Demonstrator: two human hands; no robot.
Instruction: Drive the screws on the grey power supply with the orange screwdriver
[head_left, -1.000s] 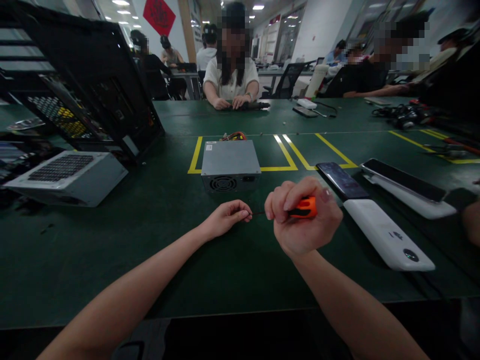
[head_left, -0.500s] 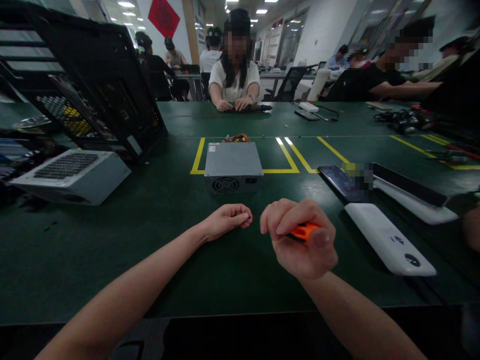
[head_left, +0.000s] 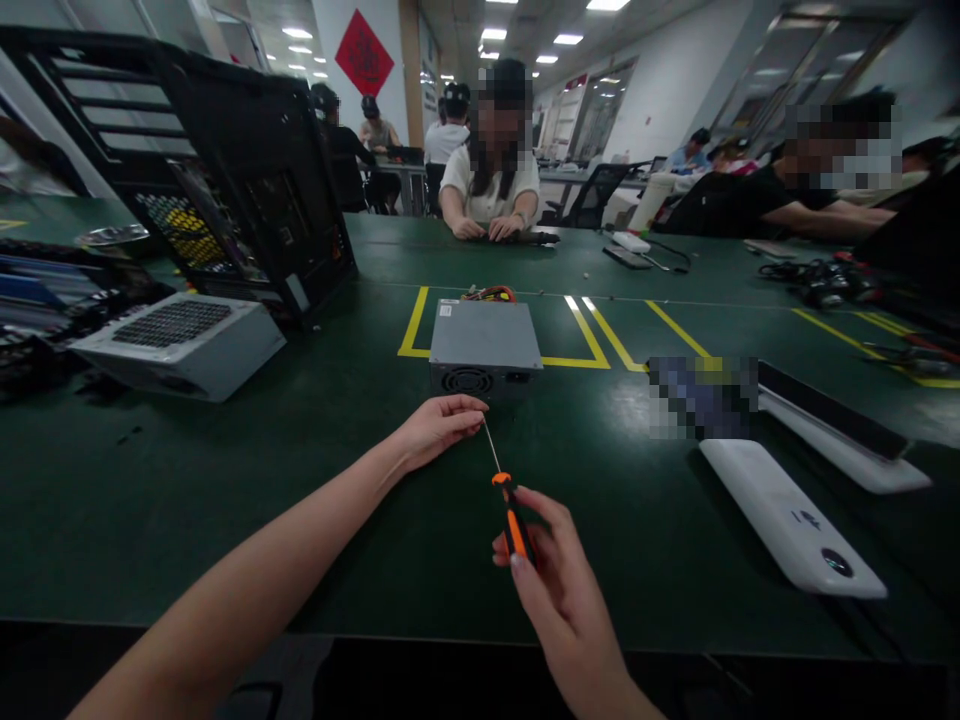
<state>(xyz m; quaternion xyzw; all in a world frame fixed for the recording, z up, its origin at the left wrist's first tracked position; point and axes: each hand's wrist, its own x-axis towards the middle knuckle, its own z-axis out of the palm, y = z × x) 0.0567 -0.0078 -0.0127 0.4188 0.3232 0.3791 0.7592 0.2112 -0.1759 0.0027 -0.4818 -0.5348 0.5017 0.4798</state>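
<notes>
My right hand grips an orange-and-black screwdriver by its handle, the thin shaft slanting up and away to the left. The shaft's tip reaches the fingertips of my left hand, which are pinched together; whatever they hold, if anything, is too small to make out. Just beyond my left hand a grey computer power supply lies on the green table, its fan grille and socket facing me and coloured cables bunched behind it.
At the left stand an open black computer case and a second power supply. White power banks and a phone-like dark slab lie at the right. Yellow tape marks the table. Across it sits a person with both hands on a dark object.
My right hand has lowered and turned, bringing the screwdriver's shaft into view with its tip at my left fingertips. The whole view has shifted slightly, and my left hand stays pinched.
</notes>
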